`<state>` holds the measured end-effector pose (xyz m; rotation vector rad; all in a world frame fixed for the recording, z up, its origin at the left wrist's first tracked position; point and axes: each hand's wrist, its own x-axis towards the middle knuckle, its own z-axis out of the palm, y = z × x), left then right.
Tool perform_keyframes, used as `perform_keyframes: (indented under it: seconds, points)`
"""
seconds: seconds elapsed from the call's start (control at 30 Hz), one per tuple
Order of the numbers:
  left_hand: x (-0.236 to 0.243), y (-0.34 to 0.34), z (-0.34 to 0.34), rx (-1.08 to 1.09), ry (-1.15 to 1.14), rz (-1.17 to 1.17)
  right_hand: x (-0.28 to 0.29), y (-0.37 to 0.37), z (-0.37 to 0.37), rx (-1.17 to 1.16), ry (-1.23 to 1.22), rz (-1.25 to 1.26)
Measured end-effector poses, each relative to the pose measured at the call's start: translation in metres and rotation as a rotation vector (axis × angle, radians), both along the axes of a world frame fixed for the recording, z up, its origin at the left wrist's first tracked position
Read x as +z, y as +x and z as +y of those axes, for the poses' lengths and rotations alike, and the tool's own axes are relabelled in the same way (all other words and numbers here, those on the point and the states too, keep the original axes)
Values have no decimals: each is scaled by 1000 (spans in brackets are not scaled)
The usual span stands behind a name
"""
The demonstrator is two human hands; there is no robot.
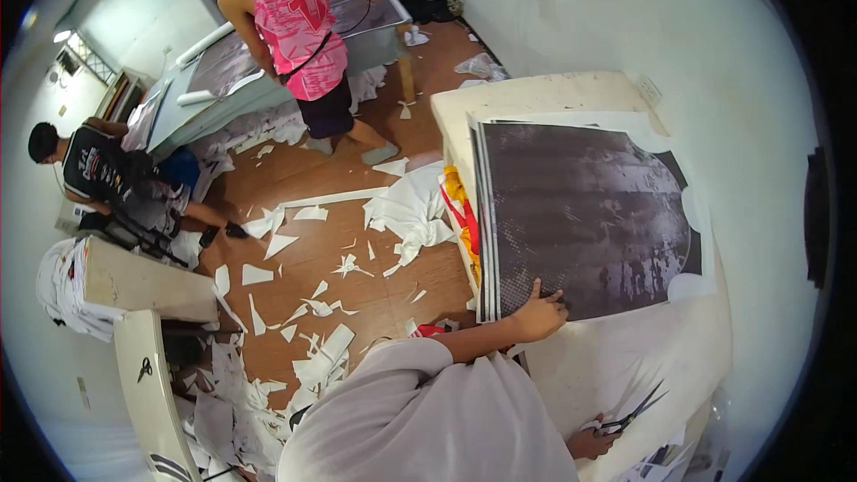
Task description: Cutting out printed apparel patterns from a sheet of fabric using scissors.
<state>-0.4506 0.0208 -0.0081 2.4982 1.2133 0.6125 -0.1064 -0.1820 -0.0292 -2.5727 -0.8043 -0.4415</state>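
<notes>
A stack of dark printed sheets, cut in a garment-panel outline with white paper edges, lies on the cream worktop. My left hand rests on the stack's lower left corner, fingers spread on the top sheet. At the lower right my right hand grips black-handled scissors, their long blades pointing up and right over the worktop. Yellow and red cloth shows along the worktop's left side, beside the stack.
A person in pink stands at a long table with printed sheets; another in dark clothing is at left. White scraps and cloth litter the brown floor. Another cream surface holds scissors. A wall bounds the right.
</notes>
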Motion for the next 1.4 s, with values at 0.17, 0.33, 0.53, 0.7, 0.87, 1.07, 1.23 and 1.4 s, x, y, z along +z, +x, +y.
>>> perform_keyframes:
  seconds: [0.17,0.33,0.53,0.7,0.87,1.07,1.23,1.4]
  points:
    - [1,-10,-14,-43,-50,49,-13,-15,-26,1,111,-25]
    - [-29,-3,-9,-98,88,62,-5,-26,-16,139,273,-63]
    - [-29,-54,-7,-187,132,22,-10,-57,6,122,280,-26]
    - [-27,-71,3,-221,79,18,-5,-61,35,72,326,29]
    - [-36,-48,-2,9,-183,-149,-23,-27,16,30,334,96]
    - [-54,-47,10,129,-161,-95,-18,-29,19,34,366,100]
    - [-50,-55,14,221,-30,49,-27,-36,17,-19,388,38]
    - [-64,-93,41,313,-15,85,-28,-35,5,-46,365,32]
